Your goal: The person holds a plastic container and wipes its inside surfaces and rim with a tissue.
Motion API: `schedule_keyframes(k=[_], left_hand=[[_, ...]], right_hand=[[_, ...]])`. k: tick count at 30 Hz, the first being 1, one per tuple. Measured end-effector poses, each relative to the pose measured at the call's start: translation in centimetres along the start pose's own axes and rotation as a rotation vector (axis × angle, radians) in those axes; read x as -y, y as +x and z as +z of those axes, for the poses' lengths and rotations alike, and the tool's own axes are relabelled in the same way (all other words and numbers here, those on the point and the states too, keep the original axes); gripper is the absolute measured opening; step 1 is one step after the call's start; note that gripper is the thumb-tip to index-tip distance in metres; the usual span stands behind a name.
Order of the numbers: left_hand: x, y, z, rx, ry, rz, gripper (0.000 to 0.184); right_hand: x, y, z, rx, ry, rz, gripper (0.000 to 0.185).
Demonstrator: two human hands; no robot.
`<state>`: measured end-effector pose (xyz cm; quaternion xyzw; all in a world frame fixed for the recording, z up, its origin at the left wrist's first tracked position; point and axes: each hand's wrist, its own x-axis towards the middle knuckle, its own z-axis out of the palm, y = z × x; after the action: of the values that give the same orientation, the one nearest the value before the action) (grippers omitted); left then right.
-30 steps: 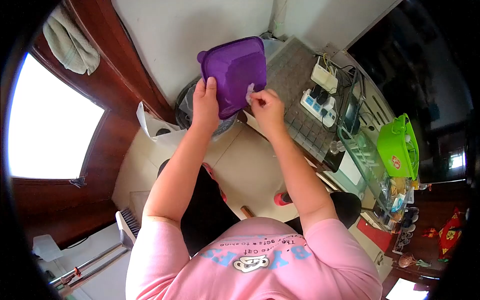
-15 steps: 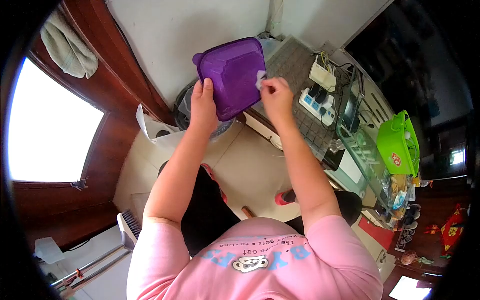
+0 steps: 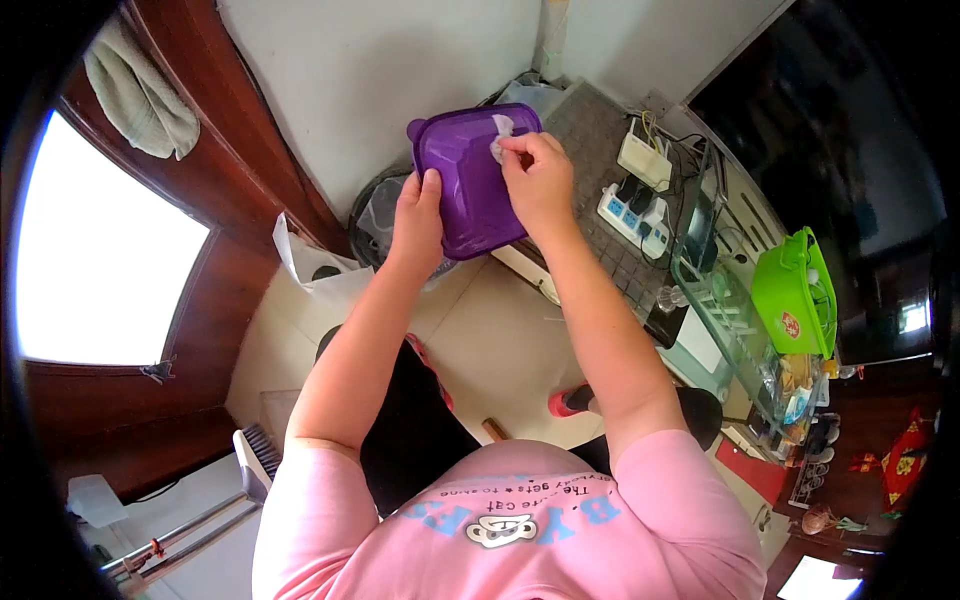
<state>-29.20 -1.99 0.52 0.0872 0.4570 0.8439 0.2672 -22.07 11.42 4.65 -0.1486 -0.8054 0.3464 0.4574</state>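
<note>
My left hand [image 3: 418, 222] grips the left edge of a purple square plastic lid [image 3: 470, 198], with the thumb on its face. The lid has rounded corners and a small tab at its upper left. My right hand [image 3: 540, 182] pinches a crumpled white tissue [image 3: 502, 130] against the lid near its top right edge. The lid is held up in front of me, tilted, above the floor. Its underside and most of my left fingers are hidden.
Behind the lid stands a bin with a clear liner [image 3: 372, 215]. On the right, a dark table [image 3: 585, 135] bears a power strip [image 3: 632, 218] and cables. Farther right is a green basket [image 3: 790, 290]. A broom-like brush [image 3: 258, 452] leans at lower left.
The lid has moved slightly right and down and is turned a little. My right hand has slid the tissue from the lid's right edge toward its upper part.
</note>
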Motion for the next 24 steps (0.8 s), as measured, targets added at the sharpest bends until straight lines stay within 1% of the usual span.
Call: schedule_keyframes(k=[3,4,6,8,9,10,12,14,16,18,20,21,22,24], left_hand=[[0.2,-0.1,-0.6,0.023,-0.042,-0.007,0.027],[-0.1,0.0,-1.0,0.038,-0.079,-0.003,0.027],[-0.5,0.3,-1.4,0.050,-0.116,0.009,0.028],[-0.7,0.3,-1.5,0.065,-0.118,0.052,0.028],[-0.5,0.1,-1.4,0.060,-0.121,0.049,0.028],[-0.3,0.1,-1.2,0.051,-0.124,0.028,0.028],[-0.1,-0.1,-0.7,0.050,-0.125,0.006,0.028],[0.0,-0.3,-0.5,0.044,0.076,0.004,0.027],[0.0,0.0,-0.7,0.032,0.033,0.011,0.027],[0.1,0.3,-1.3,0.023,-0.012,0.012,0.027],[-0.1,0.7,-2.0,0.002,0.056,-0.011,0.026],[-0.8,-0.2,-0.9,-0.008,-0.015,-0.041,0.027],[-0.5,-0.1,-0.9,-0.009,-0.015,-0.042,0.027],[0.2,0.1,-0.8,0.040,-0.022,-0.070,0.029]], right_hand=[[1.9,-1.3,0.8,0.145,-0.039,-0.252,0.009],[2.4,-2.4,0.7,0.244,-0.039,-0.230,0.012],[1.7,-3.7,0.0,0.310,-0.003,-0.223,0.012],[-0.9,-3.7,-1.1,0.261,-0.078,-0.234,0.012],[-1.6,-2.9,-1.9,0.229,-0.181,-0.160,0.011],[-2.1,-2.1,-2.3,0.149,-0.141,-0.079,0.010],[-2.2,-0.9,-1.9,0.061,-0.146,-0.038,0.008],[0.0,-0.4,-0.7,0.074,-0.060,-0.048,0.008],[2.4,-0.9,0.2,0.147,0.015,-0.164,0.008],[3.0,-2.7,0.6,0.294,0.011,-0.281,0.009],[2.7,-4.1,0.5,0.322,0.031,-0.275,0.010],[2.9,-4.3,0.5,0.350,0.050,-0.266,0.010],[2.8,-3.8,0.6,0.350,0.050,-0.265,0.010],[2.6,-1.5,1.0,0.239,0.017,-0.386,0.011]])
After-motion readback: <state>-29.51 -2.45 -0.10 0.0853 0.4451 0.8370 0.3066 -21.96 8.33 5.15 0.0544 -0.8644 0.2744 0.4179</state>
